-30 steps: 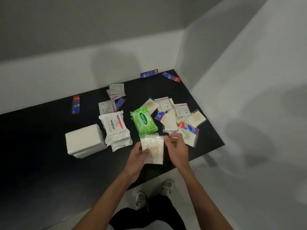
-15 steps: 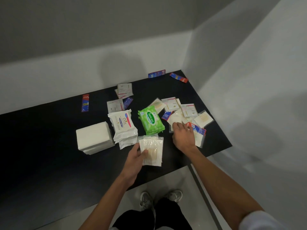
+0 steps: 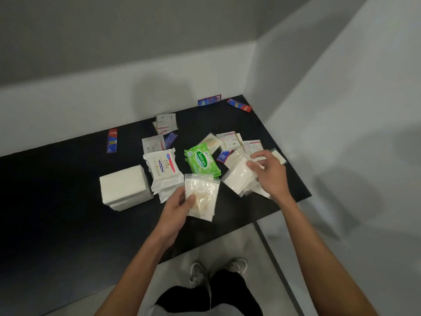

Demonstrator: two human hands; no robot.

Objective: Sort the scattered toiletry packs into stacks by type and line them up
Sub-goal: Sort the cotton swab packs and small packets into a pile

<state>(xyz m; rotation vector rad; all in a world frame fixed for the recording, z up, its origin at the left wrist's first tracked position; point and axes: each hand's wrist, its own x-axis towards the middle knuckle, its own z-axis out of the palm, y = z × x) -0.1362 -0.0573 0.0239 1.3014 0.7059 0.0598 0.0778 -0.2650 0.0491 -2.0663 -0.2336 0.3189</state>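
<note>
Toiletry packs lie scattered across the right half of the black table (image 3: 68, 213), and part of the sort is done. My left hand (image 3: 176, 207) pinches a stack of clear cotton-swab bags (image 3: 201, 196), thumb on top and fingers beneath, held just above the table near its front edge. I keep the stack in hand, not set down, so that each matching bag can go straight onto it.

My right hand (image 3: 270, 174) hovers over the unsorted pile, fingers loosely curled and slightly apart. Its fingertips (image 3: 251, 165) are at the far edge of a clear bag of white pads (image 3: 238, 179); whether they have closed on a bag I cannot tell. That bag overlaps others of its kind, so I judge the next move calls for a single-layer lift to avoid dragging the neighbours.

Outward from the hands, three stacks stand in a row: green Sanicare wipes (image 3: 201, 161) just behind the swab bags, white Dove wipes (image 3: 163, 171) to their left, and plain white tissue packs (image 3: 124, 187) further left. The row sets the line that remaining types should follow.

Still loose:
- Dove sachets (image 3: 231, 140) behind the pile, more (image 3: 166, 120) further back.
- Toothpaste sachets at far left (image 3: 112, 140) and at the rear corner (image 3: 239, 105).
</note>
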